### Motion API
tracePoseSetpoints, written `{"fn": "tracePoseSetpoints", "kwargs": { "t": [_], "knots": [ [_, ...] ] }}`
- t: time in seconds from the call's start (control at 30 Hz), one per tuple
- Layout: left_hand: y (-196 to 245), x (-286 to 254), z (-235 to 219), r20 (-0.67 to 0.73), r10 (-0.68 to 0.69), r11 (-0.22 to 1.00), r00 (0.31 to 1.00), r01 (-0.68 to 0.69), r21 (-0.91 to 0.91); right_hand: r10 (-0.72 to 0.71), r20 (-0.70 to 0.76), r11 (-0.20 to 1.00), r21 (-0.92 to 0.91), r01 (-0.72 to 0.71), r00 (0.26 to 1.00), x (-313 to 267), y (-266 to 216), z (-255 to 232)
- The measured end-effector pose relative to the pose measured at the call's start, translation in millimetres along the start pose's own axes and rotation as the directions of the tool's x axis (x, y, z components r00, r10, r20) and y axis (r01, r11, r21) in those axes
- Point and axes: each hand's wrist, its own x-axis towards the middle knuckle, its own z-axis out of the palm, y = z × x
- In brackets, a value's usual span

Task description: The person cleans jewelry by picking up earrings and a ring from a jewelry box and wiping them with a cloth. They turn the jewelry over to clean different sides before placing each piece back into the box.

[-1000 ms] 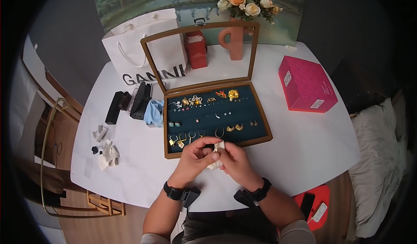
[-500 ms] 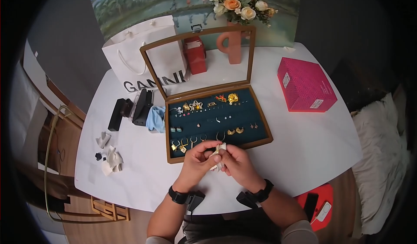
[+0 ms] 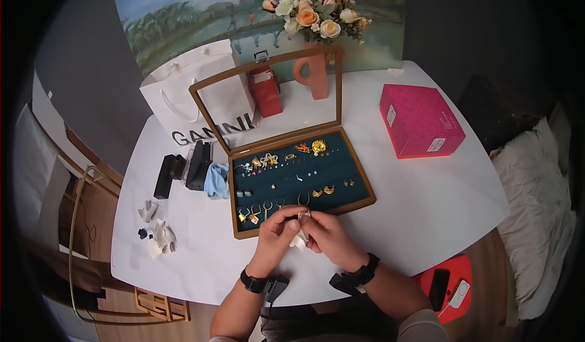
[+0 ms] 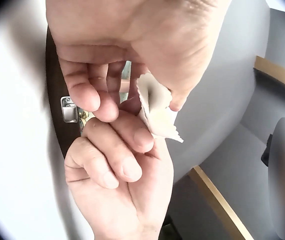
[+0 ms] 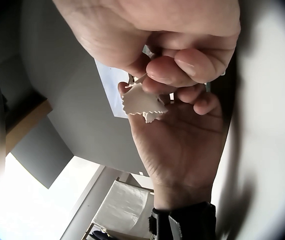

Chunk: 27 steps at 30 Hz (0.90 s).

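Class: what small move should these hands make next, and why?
Probably a gentle rub with the cream cloth: the left hand and right hand both pinch it, zigzag edge hanging free, by the front edge of the open jewellery case. Any piece within their grip is mostly hidden.

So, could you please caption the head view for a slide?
Left hand and right hand hold a pale cloth before an open jewellery box.

My head view looks forward and down over the table point(image 3: 420, 214); both wrist views, up close, share my left hand point(image 3: 275, 241) and right hand point(image 3: 333, 237).
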Motion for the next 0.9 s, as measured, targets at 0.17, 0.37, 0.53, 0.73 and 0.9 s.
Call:
{"fn": "tracePoseSetpoints", "kwargs": {
  "t": [0.17, 0.37, 0.53, 0.73, 0.9],
  "knots": [
    [10, -2, 11, 0.016, 0.132, 0.991, 0.991, -0.132, 0.004, -0.034, -0.081, 0.999, -0.004, 0.034, 0.996, -1, -8, -2],
    [14, -3, 3, 0.060, 0.113, 0.990, 0.992, -0.118, 0.082, -0.059, -0.087, 0.996, -0.073, 0.053, 0.994, 1, -2, 4],
    [22, -4, 5, 0.067, 0.072, 0.991, 0.995, -0.079, 0.112, 0.011, -0.023, 0.999, 0.032, -0.010, 1.000, 1, -2, -2],
    [18, -4, 3, 0.119, 0.151, 0.972, 0.981, -0.170, 0.164, 0.034, -0.033, 0.999, -0.023, -0.035, 0.999, 0, 0, -2],
    [15, -4, 2, 0.071, 0.104, 0.987, 0.992, -0.112, 0.113, 0.056, -0.028, 0.998, 0.000, -0.056, 0.998, -1, -8, 1]
  ]
}}
